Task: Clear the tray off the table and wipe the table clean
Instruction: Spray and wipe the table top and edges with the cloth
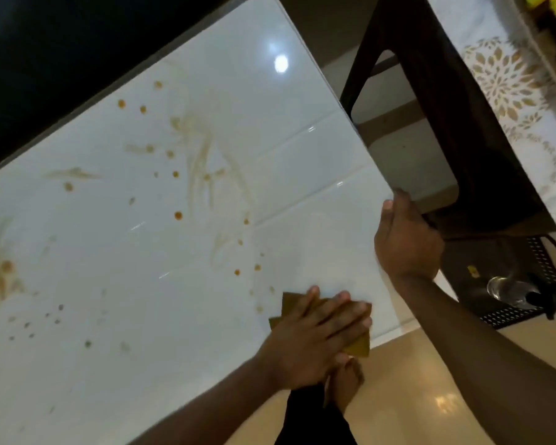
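The glossy white table [289, 133] carries orange-brown spots and smears [203, 155] over its middle and left side. My left hand [315, 332] lies flat with straight fingers on a mustard-brown cloth [360, 346], pressing it onto the table near the corner closest to me. My right hand [405, 239] grips the table's right edge, thumb on top and fingers curled under it. The black perforated tray [507, 314] sits on the floor to the right, holding a clear glass [507, 289].
A dark brown chair [430, 107] stands against the table's right edge, just beyond my right hand. A white surface with a gold floral pattern [511, 85] lies behind it. My bare foot [345, 383] is on the beige floor below the table corner.
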